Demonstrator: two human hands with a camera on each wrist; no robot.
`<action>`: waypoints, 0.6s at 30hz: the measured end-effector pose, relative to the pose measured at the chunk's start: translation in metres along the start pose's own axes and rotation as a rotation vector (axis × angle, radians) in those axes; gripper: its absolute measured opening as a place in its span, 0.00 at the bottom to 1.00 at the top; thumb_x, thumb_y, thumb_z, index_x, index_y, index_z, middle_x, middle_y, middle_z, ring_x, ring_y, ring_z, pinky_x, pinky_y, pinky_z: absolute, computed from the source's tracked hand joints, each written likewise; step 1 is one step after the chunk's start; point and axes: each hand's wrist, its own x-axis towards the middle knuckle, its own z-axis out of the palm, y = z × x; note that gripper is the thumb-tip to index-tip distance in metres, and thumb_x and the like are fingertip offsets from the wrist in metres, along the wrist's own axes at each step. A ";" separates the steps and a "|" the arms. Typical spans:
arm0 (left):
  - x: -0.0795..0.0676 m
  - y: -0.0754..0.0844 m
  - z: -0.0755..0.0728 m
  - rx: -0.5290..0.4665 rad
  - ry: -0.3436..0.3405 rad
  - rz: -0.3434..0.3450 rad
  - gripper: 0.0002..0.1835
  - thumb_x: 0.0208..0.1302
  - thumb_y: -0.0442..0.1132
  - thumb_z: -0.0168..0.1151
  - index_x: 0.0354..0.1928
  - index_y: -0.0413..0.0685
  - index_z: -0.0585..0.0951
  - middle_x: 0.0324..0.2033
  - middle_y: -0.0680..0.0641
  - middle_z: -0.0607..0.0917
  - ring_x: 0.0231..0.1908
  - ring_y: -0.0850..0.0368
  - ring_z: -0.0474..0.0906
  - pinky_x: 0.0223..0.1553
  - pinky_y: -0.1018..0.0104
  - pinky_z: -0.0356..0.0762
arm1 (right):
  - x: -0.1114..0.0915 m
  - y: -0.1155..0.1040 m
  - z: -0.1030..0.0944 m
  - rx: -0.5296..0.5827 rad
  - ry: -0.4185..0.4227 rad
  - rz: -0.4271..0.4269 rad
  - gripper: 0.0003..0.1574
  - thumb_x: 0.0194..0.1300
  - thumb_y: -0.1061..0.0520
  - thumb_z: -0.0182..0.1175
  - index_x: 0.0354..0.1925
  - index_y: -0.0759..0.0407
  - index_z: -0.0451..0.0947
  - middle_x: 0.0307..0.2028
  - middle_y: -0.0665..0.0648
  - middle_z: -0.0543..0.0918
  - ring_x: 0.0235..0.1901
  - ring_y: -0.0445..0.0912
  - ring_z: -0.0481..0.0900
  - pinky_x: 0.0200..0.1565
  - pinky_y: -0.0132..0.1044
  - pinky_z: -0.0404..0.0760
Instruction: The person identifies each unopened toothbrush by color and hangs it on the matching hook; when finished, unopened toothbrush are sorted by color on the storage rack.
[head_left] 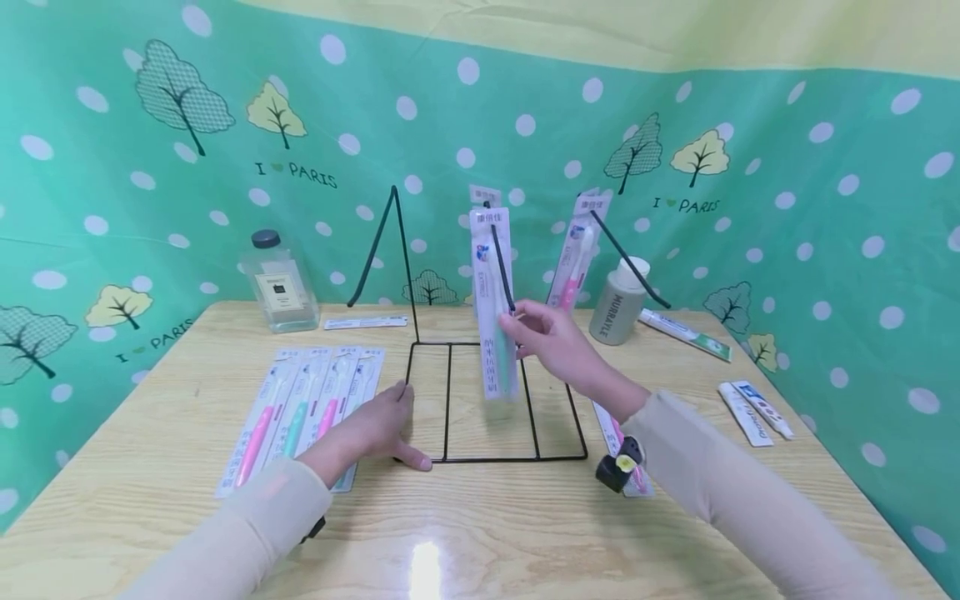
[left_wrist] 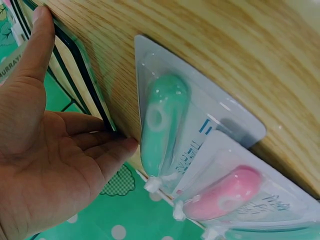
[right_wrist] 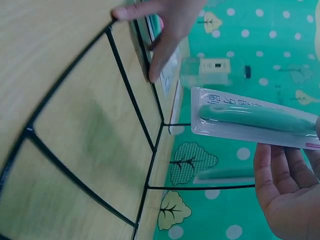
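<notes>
My right hand (head_left: 551, 337) pinches the lower right edge of a packaged green toothbrush (head_left: 491, 317), upright on the middle prong of a black wire rack (head_left: 491, 460). The prong passes in front of the package from near its top. In the right wrist view, the right hand (right_wrist: 287, 190) has its fingers along the package edge. My left hand (head_left: 378, 425) rests against the rack's left base bar, thumb near the front corner. The left wrist view shows the left hand (left_wrist: 65, 165) with its palm exposed and thumb extended. Another packaged toothbrush (head_left: 485, 196) hangs behind the held one.
Several packaged toothbrushes (head_left: 262, 417) lie at left. A pink packaged toothbrush (head_left: 573, 258) hangs from the right prong; another package (head_left: 637, 482) lies below the right forearm. Around the rack stand a clear bottle (head_left: 283, 296) and a grey bottle (head_left: 618, 308). Toothpaste tubes (head_left: 686, 335) lie at right.
</notes>
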 end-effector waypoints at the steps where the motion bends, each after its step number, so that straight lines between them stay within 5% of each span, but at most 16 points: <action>1: 0.000 0.000 0.000 0.008 0.002 0.002 0.66 0.33 0.66 0.68 0.66 0.28 0.50 0.66 0.30 0.49 0.65 0.37 0.47 0.64 0.51 0.50 | 0.004 0.000 0.000 0.003 0.009 0.002 0.21 0.65 0.44 0.52 0.46 0.58 0.74 0.47 0.56 0.79 0.44 0.49 0.78 0.41 0.43 0.80; 18: 0.000 0.000 0.001 0.038 0.015 0.017 0.65 0.34 0.66 0.68 0.65 0.26 0.51 0.65 0.28 0.50 0.65 0.37 0.48 0.64 0.51 0.51 | 0.041 0.003 0.006 0.005 0.126 0.073 0.22 0.64 0.47 0.53 0.54 0.52 0.73 0.51 0.56 0.77 0.47 0.49 0.77 0.42 0.41 0.80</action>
